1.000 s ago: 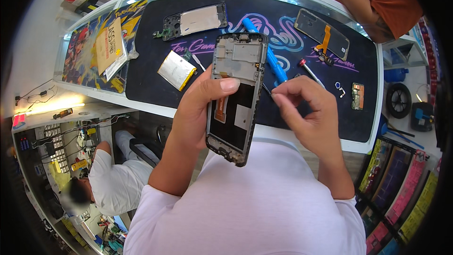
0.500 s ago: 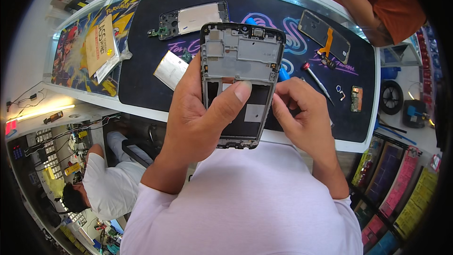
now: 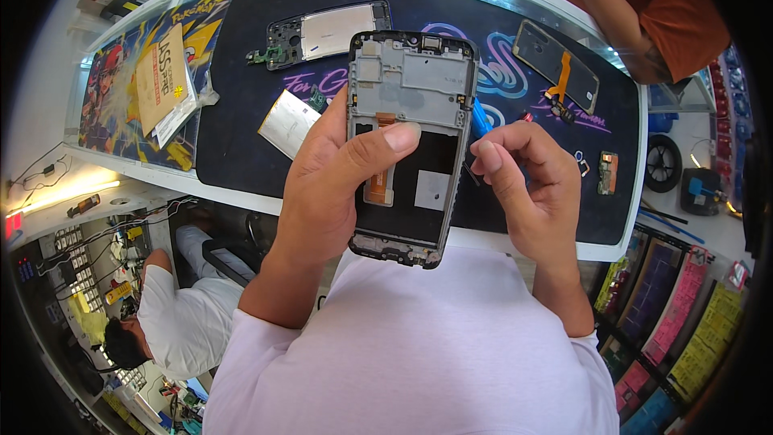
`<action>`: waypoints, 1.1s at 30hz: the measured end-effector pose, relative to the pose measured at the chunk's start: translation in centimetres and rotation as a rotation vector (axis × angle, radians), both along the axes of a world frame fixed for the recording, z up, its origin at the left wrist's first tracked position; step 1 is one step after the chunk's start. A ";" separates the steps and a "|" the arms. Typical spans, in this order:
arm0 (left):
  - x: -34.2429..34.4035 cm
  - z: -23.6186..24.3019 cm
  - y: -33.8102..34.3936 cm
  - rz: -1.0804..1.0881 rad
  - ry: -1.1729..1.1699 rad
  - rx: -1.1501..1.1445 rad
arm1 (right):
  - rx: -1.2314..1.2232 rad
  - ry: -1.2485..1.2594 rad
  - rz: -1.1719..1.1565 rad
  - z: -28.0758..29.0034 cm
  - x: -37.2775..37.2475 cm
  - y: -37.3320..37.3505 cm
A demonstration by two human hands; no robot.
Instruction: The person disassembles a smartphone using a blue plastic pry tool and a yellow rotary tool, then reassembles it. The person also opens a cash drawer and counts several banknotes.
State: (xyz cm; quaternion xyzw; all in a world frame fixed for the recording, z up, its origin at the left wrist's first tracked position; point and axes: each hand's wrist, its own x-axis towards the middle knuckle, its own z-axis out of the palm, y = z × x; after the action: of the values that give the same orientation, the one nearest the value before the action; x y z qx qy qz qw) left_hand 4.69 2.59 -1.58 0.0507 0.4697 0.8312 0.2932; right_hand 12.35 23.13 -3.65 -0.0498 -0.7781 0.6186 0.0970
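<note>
My left hand (image 3: 314, 193) grips a disassembled phone frame (image 3: 411, 76) upright in the middle, thumb across its lower half near an orange flex cable (image 3: 378, 188). Beside the frame's right edge, my right hand (image 3: 531, 193) is closed, thumb and forefinger pinched; a thin dark piece shows below the fingertips, too small to identify. A blue cylindrical object (image 3: 481, 115) lies behind the frame, and a red-capped screwdriver (image 3: 527, 117) is mostly hidden behind my right fingers. A silver battery (image 3: 282, 129) lies left of the frame.
On the black mat are another phone housing (image 3: 334, 28), a back cover (image 3: 580, 80) and a small board (image 3: 608, 173). Papers (image 3: 157, 89) lie on a colourful mat at left. One person (image 3: 668, 16) stands across the counter; another (image 3: 189, 314) sits at lower left.
The phone frame has risen and turned slightly in my left hand, showing more of its face. My right hand has shifted slightly, its pinched fingertips now higher than half a second ago.
</note>
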 end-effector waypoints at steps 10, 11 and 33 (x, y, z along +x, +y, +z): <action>-0.5 -0.6 0.2 0.004 -0.027 0.002 | -0.060 0.077 0.034 0.1 -1.0 0.3; -0.6 -0.5 0.2 -0.001 -0.062 0.015 | -0.109 0.072 0.011 0.3 -1.0 0.1; -1.0 -2.1 2.3 0.042 -0.466 0.371 | 0.435 0.497 0.120 1.4 -2.5 0.3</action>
State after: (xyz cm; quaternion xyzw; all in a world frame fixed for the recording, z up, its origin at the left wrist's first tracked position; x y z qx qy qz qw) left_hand 3.70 4.84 -3.72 -0.0984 0.2310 0.8978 0.3618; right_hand 9.89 23.41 -2.23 0.1705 -0.8460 0.4357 0.2556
